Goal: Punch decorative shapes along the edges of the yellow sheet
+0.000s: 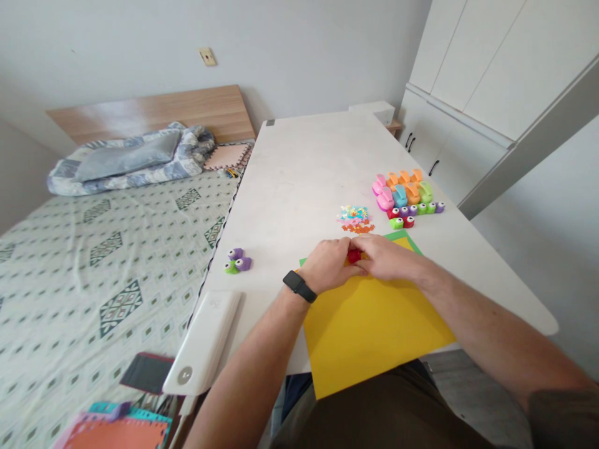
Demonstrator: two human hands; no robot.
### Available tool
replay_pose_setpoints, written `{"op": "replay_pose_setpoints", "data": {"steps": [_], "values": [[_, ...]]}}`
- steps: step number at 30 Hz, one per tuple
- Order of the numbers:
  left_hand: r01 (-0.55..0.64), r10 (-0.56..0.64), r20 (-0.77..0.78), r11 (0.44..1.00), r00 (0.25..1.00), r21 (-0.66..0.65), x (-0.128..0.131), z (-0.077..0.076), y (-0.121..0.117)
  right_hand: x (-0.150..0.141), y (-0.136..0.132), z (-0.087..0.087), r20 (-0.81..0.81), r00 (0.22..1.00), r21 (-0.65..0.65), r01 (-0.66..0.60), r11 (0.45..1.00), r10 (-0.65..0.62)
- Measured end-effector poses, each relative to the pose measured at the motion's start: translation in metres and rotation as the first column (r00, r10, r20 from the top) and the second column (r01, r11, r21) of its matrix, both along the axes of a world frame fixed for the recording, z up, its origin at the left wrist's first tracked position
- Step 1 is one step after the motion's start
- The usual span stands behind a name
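Observation:
Both of my hands meet at the far edge of a yellow sheet of paper. Between them is a small red craft punch, partly covered by the fingers. My left hand, with a black watch on the wrist, is closed on its left side. My right hand grips it from the right. Green paper shows from under the yellow sheet, whose near edge hangs over the table's front. Just beyond the hands lie small paper cutouts in blue, yellow and pink, with orange ones nearer.
Several larger lever punches and small eye-topped punches stand at the right of the white table. Three more small punches sit left. A long white device lies along the left edge, beside the bed.

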State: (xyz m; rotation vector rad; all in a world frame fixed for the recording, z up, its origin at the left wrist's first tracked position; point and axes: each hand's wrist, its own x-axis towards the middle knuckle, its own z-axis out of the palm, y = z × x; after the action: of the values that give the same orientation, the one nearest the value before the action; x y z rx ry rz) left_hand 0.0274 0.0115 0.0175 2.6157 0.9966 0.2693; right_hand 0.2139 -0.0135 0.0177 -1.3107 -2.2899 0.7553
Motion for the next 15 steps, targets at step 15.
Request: {"op": "replay_pose_setpoints", "data": {"steps": [15], "values": [[-0.041, 0.042, 0.035, 0.998, 0.998, -0.041, -0.0034, 0.0056, -0.0048, 0.001, -0.0011, -0.0018, -0.02, 1.0, -0.009, -0.012, 1.0, 0.012]]}}
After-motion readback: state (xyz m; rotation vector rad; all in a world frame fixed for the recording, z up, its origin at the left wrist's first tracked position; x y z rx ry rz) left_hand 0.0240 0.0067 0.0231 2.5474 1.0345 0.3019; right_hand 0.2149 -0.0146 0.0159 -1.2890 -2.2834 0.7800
